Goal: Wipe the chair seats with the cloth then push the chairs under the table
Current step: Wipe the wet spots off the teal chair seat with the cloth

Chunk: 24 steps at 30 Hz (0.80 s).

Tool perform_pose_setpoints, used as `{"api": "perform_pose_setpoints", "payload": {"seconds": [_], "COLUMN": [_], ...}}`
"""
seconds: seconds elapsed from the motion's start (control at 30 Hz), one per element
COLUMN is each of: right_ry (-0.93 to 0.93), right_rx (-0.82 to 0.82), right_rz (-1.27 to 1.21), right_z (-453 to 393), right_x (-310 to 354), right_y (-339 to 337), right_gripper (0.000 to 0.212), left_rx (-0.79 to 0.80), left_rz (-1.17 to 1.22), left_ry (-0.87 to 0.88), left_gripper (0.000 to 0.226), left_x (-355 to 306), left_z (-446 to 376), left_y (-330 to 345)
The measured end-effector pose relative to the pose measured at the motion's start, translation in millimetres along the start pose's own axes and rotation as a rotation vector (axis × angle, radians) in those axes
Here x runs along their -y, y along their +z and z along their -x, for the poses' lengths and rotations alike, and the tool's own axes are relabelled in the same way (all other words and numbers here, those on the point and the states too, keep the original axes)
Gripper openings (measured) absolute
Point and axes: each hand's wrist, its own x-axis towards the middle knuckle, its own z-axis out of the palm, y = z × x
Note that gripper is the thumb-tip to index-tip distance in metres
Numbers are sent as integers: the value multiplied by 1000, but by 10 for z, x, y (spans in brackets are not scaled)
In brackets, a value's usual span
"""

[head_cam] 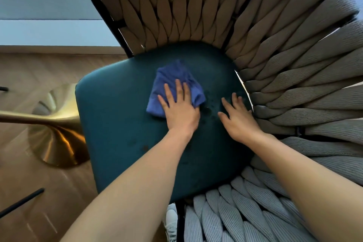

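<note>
A chair with a dark teal seat (pixel 121 124) fills the middle of the view, ringed by a woven rope backrest (pixel 284 61) that curves from the top round to the right. A blue cloth (pixel 172 76) lies bunched on the seat near its back. My left hand (pixel 180 108) presses flat on the cloth with straight, spread fingers. My right hand (pixel 237 116) rests flat on the bare seat to the right of the cloth, close to the backrest, holding nothing. Dark damp spots show on the seat between and below my hands.
A gold pedestal table base (pixel 53 129) stands on the wooden floor left of the seat. The pale table edge (pixel 49 31) runs across the upper left. Thin black legs of another chair (pixel 21 202) show at the lower left. A white shoe (pixel 170 220) is below the seat.
</note>
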Motion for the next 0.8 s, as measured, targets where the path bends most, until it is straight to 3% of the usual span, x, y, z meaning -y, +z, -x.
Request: {"api": "perform_pose_setpoints", "payload": {"seconds": [0.07, 0.13, 0.17, 0.23, 0.3, 0.37, 0.47, 0.6, 0.67, 0.8], "right_ry": [-1, -8, -10, -16, -17, -18, -28, -37, -15, 98], "right_rx": [10, 27, 38, 56, 59, 50, 43, 25, -27, -182], "right_rz": [-16, -29, -37, -49, -41, -24, -36, -71, -108, -235], "right_z": [-2, -5, -5, -12, -9, -15, -35, 32, 76, 83], "right_x": [-6, -17, -30, -40, -44, -38, -56, -95, -111, -180], "right_y": [-14, -41, -59, -93, -95, -73, -58, -107, -156, -261], "right_gripper": [57, 57, 57, 56, 56, 56, 56, 56, 56, 56], "left_rx": [-6, -57, -101, -96, -90, -64, 15, 27, 0, -12], "left_rz": [-73, -131, -156, -157, -82, -24, -45, -155, -212, -114], "left_ry": [319, 508, 511, 320, 48, -71, 180, 545, 518, 168], "left_gripper": [74, 75, 75, 74, 71, 72, 72, 71, 71, 71], "left_x": [261, 647, 808, 882, 570, 118, -275, 125, 353, -30], "left_z": [171, 251, 232, 167, 62, -24, -4, 146, 106, -54], "left_y": [59, 84, 96, 47, 31, 18, 45, 64, 25, 5]}}
